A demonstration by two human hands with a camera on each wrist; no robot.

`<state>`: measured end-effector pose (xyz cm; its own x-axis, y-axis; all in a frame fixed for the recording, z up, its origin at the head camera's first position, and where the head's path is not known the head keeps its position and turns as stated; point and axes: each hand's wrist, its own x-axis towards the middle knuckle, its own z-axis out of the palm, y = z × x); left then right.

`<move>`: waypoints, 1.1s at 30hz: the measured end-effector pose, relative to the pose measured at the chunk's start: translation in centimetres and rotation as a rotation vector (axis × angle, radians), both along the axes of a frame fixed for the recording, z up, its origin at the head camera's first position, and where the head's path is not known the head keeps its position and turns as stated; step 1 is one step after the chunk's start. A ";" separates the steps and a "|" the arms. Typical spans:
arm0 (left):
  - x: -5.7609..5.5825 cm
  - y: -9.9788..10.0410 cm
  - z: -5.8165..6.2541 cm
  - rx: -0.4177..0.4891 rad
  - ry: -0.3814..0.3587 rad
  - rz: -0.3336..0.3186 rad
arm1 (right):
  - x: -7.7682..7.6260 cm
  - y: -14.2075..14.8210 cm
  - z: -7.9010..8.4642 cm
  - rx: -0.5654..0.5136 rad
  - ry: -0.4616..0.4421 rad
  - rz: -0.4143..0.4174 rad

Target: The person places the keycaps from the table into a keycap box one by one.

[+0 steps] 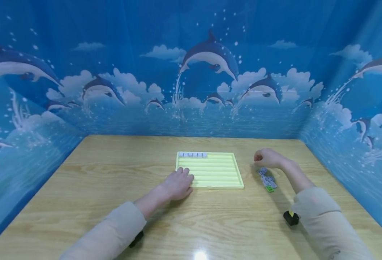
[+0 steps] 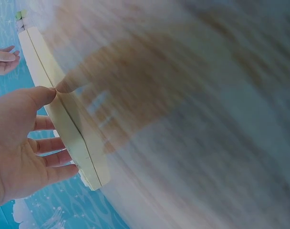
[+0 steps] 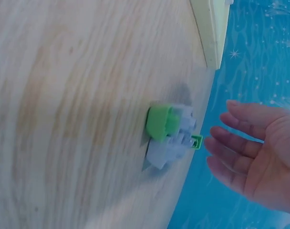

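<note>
A pale yellow-green tray [image 1: 217,171] with ridged rows lies on the table, several small white blocks [image 1: 193,155] lined up in its back row. My left hand [image 1: 177,183] rests at the tray's front left corner. In the left wrist view its thumb touches the tray's near edge [image 2: 68,119], with the relaxed fingers spread beyond. To the tray's right is a small pile of hollow lilac-white blocks [image 1: 266,178], with a green block [image 3: 161,123] at its near side. My right hand [image 1: 270,158] hovers just behind the pile, fingers loosely bent, nothing visible between thumb and fingers.
The wooden table [image 1: 112,159] is bounded by a blue dolphin-print curtain [image 1: 138,119] at the back and sides. A black device [image 1: 291,218] is at the right sleeve, and another dark piece [image 1: 136,239] shows under the left sleeve.
</note>
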<state>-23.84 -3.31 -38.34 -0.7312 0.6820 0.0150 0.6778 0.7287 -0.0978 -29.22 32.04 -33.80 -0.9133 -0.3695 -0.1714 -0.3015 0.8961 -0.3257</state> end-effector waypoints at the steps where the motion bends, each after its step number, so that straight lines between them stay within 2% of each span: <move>1: 0.0 0.0 0.0 0.000 0.003 0.000 | 0.0 0.2 -0.1 0.004 0.003 -0.006; 6: -0.1 0.0 -0.1 -0.006 0.001 -0.001 | 0.1 0.8 -0.5 0.022 -0.011 -0.052; 15: 0.0 0.1 0.0 0.004 -0.010 0.007 | 0.3 0.7 -0.9 0.052 -0.104 -0.201; 33: 0.0 0.1 0.0 -0.013 -0.019 0.011 | -0.4 1.3 -2.0 0.047 -0.089 -0.207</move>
